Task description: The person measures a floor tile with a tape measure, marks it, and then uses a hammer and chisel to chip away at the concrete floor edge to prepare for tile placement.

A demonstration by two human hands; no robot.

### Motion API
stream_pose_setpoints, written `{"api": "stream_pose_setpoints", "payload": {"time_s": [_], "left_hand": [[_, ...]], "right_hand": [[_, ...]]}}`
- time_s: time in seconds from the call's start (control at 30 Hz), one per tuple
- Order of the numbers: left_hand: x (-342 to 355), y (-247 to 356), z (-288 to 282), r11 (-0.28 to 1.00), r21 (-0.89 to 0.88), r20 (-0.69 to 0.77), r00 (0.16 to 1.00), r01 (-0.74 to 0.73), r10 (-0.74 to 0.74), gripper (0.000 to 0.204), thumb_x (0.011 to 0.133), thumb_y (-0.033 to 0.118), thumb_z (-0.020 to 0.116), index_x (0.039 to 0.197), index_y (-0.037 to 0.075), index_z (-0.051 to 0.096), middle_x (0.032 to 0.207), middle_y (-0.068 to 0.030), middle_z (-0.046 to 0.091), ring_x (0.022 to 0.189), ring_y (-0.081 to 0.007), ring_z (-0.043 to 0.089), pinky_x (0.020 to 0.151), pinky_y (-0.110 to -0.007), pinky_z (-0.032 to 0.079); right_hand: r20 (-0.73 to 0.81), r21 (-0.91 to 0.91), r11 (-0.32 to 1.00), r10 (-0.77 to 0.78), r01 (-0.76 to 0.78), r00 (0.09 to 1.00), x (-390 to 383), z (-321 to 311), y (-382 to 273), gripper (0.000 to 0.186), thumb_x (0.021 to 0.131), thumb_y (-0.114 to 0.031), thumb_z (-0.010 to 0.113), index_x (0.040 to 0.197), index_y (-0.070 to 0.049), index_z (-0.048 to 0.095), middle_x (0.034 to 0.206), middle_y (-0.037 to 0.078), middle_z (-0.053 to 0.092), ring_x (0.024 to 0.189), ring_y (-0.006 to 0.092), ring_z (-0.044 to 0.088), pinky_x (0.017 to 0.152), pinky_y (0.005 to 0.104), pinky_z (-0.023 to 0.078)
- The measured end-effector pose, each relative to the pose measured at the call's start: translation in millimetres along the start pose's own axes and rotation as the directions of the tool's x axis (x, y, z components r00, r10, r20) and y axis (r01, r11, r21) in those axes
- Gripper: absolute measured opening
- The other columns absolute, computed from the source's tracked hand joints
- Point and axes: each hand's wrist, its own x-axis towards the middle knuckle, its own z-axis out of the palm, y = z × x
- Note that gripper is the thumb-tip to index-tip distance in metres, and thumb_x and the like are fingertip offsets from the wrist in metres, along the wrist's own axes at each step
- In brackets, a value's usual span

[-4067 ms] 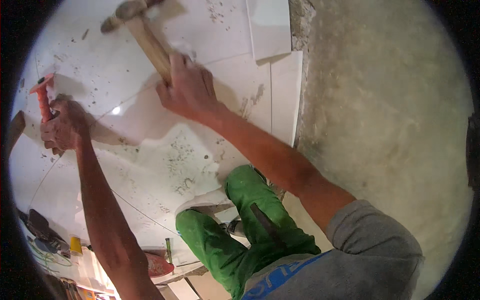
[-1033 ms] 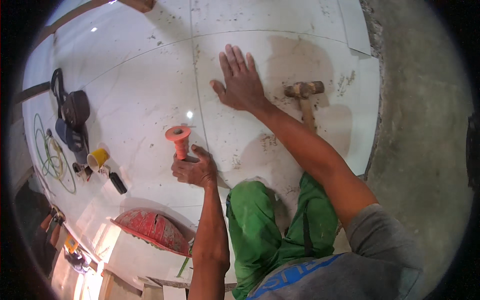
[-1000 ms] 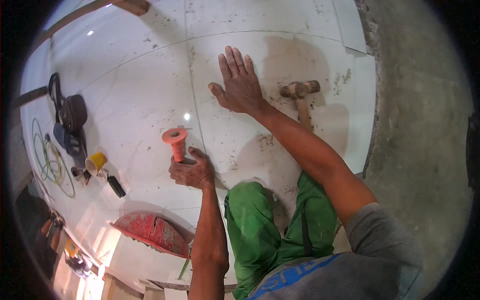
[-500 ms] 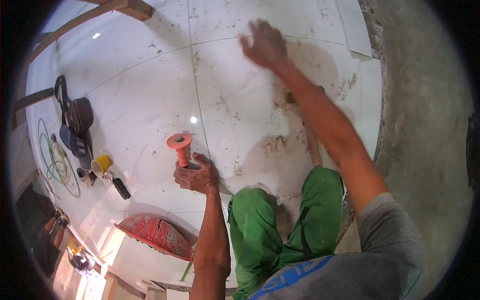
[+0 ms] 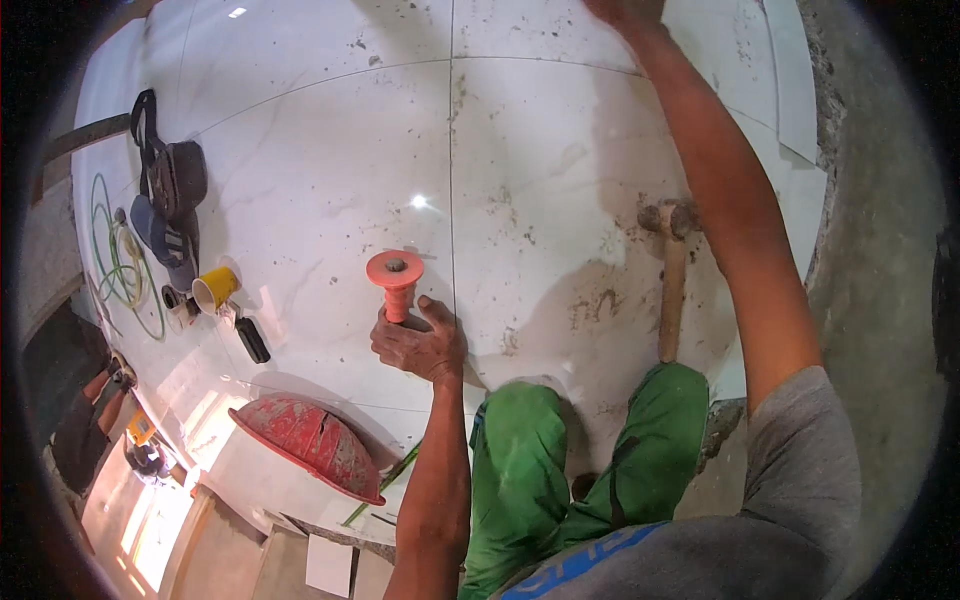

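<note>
My left hand [image 5: 418, 345] is wrapped round the ribbed orange grip of a chisel [image 5: 396, 290] with a round orange guard. The chisel's metal head shows in the middle of the guard; its blade end is hidden below my hand. At the top edge, my right hand [image 5: 627, 14] reaches far over the white tiles [image 5: 560, 130], its fingers cut off by the picture. A club hammer [image 5: 672, 285] with a wooden handle lies on the tiles beside my right forearm, its handle end close to my green-trousered knee.
A mud-stained red hard-shell bowl or helmet [image 5: 310, 445] lies at the lower left. Farther left are a yellow cup [image 5: 214, 288], a black-handled tool [image 5: 252, 340], a dark bag [image 5: 184, 180], a cap [image 5: 160, 235] and coiled green hose [image 5: 122, 265]. Bare concrete [image 5: 885, 300] borders the tiles at right.
My right hand has moved farther away, to the top edge, uncovering the hammer. The view has shifted, and my left hand still holds the chisel.
</note>
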Motion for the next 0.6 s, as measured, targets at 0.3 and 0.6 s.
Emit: {"api": "stream_pose_setpoints", "payload": {"time_s": [0.3,0.6], "left_hand": [[-3.3,2.9,9.3,0.996,-0.093,0.051,0.999,0.009,-0.004,0.065,0.092,0.056,0.062,0.125,0.001,0.054,0.116,-0.0191,0.057,0.109,-0.042,0.053,0.09,-0.055,0.041],[-9.7,3.6,-3.1,1.0,-0.013,0.047,0.999,0.019,-0.018,0.068,0.092,0.06,0.058,0.125,0.0,0.054,0.112,-0.0176,0.055,0.107,-0.0408,0.054,0.09,-0.055,0.043]], "right_hand": [[0.11,-0.089,0.994,0.079,-0.069,0.991,-22.2,-4.5,32.2,0.076,0.099,-0.05,0.054,0.156,-0.001,0.039,0.157,0.03,0.039,0.148,0.0468,0.033,0.12,0.0637,0.024],[0.452,0.188,0.98,-0.031,-0.061,0.892,-257.9,-129.4,-70.7,0.084,0.099,-0.049,0.056,0.157,0.005,0.031,0.165,0.031,0.017,0.153,0.0499,0.021,0.121,0.0699,0.016]]}}
